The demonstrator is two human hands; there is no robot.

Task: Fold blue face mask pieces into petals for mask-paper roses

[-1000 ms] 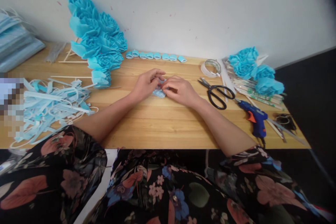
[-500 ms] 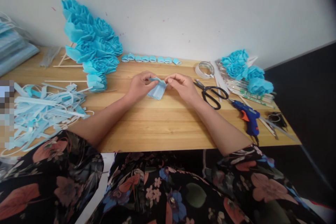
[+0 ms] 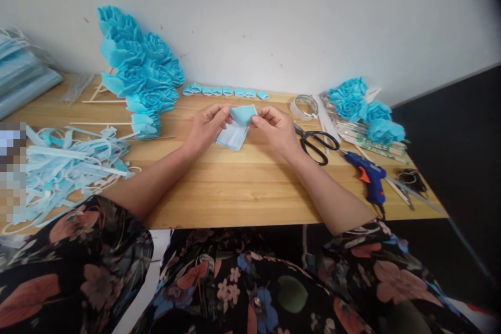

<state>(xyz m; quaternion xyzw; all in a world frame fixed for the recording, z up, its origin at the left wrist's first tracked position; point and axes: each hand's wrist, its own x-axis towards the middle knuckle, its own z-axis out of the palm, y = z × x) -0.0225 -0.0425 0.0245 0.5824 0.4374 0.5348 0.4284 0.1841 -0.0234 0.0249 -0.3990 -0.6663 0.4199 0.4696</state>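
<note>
My left hand and my right hand hold a small light-blue fabric piece between pinched fingers, lifted a little above the wooden table. Under it, a small stack of pale-blue fabric pieces lies flat on the table between my hands. My left thumb and fingers pinch the piece's left edge. My right fingers pinch its right edge.
Blue fabric flowers on sticks lean at the back left, more flowers at the right. A row of small blue rolls lines the wall. Scissors, a tape roll and a blue glue gun lie right; cut strips pile left.
My hands were pressed down on the blue pieces on the table. They have since lifted one piece up off the stack and hold it spread between them.
</note>
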